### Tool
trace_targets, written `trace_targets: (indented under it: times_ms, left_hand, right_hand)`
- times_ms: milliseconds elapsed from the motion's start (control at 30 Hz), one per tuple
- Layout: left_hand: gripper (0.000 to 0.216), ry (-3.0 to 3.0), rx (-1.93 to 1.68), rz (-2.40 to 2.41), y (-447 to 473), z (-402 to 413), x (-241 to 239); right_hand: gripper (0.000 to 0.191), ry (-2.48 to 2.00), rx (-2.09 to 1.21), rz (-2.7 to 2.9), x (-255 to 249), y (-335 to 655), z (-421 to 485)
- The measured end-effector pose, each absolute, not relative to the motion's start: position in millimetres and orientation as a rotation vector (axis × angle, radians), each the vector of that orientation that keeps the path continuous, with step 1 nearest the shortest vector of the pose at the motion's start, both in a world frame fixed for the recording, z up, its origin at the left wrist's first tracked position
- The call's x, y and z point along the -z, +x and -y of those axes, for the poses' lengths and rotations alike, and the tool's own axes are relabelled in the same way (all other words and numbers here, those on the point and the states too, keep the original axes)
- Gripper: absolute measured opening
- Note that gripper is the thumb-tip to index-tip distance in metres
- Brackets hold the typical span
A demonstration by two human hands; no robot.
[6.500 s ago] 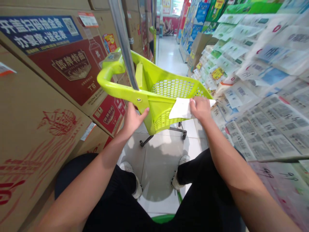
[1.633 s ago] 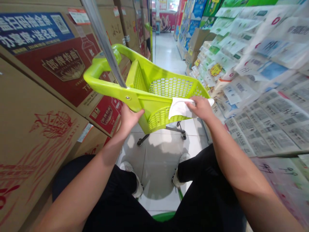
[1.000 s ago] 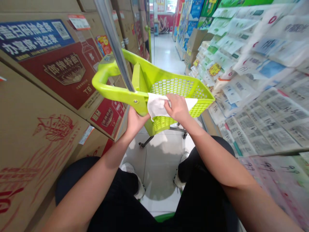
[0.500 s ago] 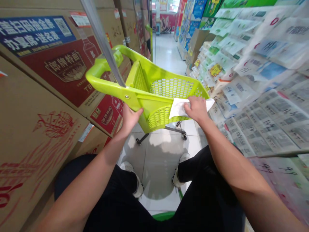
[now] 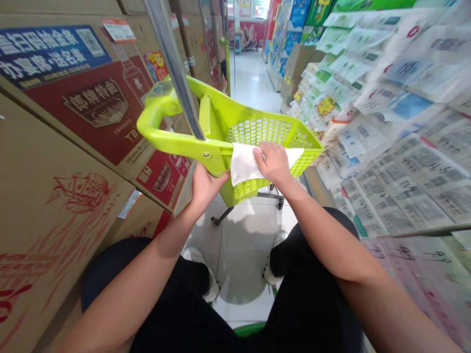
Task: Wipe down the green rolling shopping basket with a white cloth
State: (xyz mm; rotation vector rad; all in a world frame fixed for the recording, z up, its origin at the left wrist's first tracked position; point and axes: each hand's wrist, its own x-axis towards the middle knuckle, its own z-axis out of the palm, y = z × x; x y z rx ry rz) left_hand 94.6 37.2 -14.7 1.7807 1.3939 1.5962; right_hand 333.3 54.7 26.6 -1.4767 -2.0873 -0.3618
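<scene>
A lime-green plastic shopping cart (image 5: pixel 221 157) stands side-on in front of me, its handle to the left and its slotted basket to the right. My right hand (image 5: pixel 273 161) is closed over the near rim of the basket with a white cloth (image 5: pixel 243 164) under it, draped down the outer side. Below the cart's handle end, my left hand (image 5: pixel 208 184) grips the lower corner, thumb on the near face and the other fingers hidden behind. A grey metal pole (image 5: pixel 176 68) rises past the handle side.
Stacked cardboard cartons (image 5: pixel 88 117) form a wall at the left. Packs of tissue paper (image 5: pixel 397 103) are piled along the right. The tiled aisle (image 5: pixel 250 78) runs away beyond the cart, with an open carton (image 5: pixel 296 68) at its right side.
My right hand has slid left along the basket rim with the white cloth, towards the handle end. The cart has shifted slightly right, my left hand moving with it.
</scene>
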Motion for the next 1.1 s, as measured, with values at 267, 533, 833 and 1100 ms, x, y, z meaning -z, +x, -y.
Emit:
trace_targets:
  times_ms: [267, 533, 833, 1100]
  left_hand:
    - [0.041, 1.688, -1.602, -1.537, 65, -67, 13]
    - [0.050, 1.662, -1.675, -1.441, 76, -57, 24]
    - [0.053, 1.757, -1.645, -1.368, 104, -32, 17]
    - [0.045, 1.561, -1.635, -1.310, 86, -50, 17]
  right_hand:
    - [0.048, -1.840, 0.409, 1.944, -11, 418, -63]
    - [0.052, -1.801, 0.340, 1.958, -24, 377, -60]
    - [0.060, -1.408, 0.241, 2.015, -41, 306, -50]
    - [0.061, -1.961, 0.324, 2.039, -37, 396, -66]
